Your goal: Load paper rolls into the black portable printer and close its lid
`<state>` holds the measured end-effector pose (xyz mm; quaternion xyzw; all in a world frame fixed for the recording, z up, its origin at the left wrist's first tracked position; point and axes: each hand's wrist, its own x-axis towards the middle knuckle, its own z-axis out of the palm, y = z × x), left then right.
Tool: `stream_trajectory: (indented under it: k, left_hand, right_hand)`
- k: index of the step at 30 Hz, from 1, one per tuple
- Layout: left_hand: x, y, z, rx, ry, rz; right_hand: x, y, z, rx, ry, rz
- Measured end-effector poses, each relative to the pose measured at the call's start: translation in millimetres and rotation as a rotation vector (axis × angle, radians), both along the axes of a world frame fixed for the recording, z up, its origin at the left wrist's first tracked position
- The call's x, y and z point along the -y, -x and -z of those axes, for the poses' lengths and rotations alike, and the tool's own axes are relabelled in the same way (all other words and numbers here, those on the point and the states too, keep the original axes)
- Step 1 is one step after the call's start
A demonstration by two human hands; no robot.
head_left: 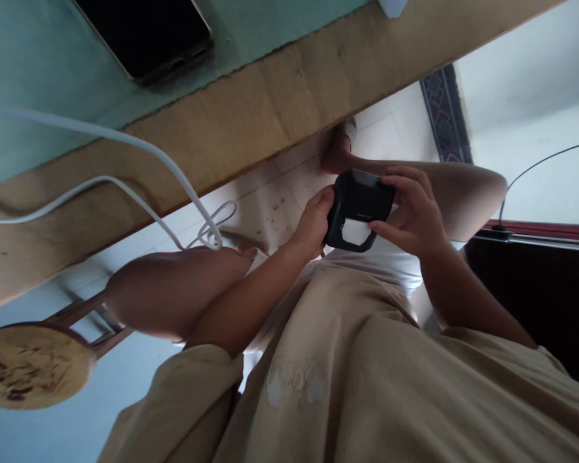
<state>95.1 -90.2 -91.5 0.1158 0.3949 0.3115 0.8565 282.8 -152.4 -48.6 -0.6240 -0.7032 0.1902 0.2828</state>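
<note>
The person's left hand (313, 222) and right hand (412, 212) together hold a small dark device (359, 209) above the lap, in the space below the wooden edge of the counter (251, 122). The device is a compact, boxy thing with rounded corners, black or very dark blue, with a matte top face and a white rounded patch set into its lower side; a faint line of lettering sits just above that patch, too small to read. The left hand grips the device's left side, thumb on the near face and fingers curled behind it. The right hand closes on the right side, with its fingers (405, 177) wrapped over the top right corner and the thumb pressing near the white patch. On the counter's green surface, near its edge, a dark phone (149, 32) lies flat with its screen off. A white cable (139, 148) runs across the counter, crosses the wooden edge and hangs down in loops toward the person's bare knee (174, 289). A round wooden stool (29, 363) stands on the floor beside that knee. The person wears a beige shirt (367, 379).
</note>
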Motion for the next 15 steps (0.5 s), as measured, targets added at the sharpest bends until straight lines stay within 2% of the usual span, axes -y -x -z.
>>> stream_trajectory:
  k: [2,5,10,13,15]
  left_hand:
    - [-1.2,0.6,-3.2,0.015,0.085,-0.018]
    - [-3.2,3.1,-9.4,0.083,0.199,-0.025]
    - [-2.8,7.1,-14.2,0.114,0.17,-0.011]
    - [-0.7,7.6,-12.9,0.098,0.167,0.011]
    - [0.9,7.1,-10.3,0.103,0.162,0.009]
  right_hand:
    - [-1.1,5.5,-8.3,0.072,-0.032,0.07]
    - [-2.7,15.3,-12.2,0.064,-0.113,0.214]
    - [-11.0,23.8,-3.2,-0.093,-0.184,0.398]
    - [-16.9,25.2,2.9,-0.117,-0.184,0.418]
    - [-18.1,26.8,5.8,-0.045,-0.107,0.363]
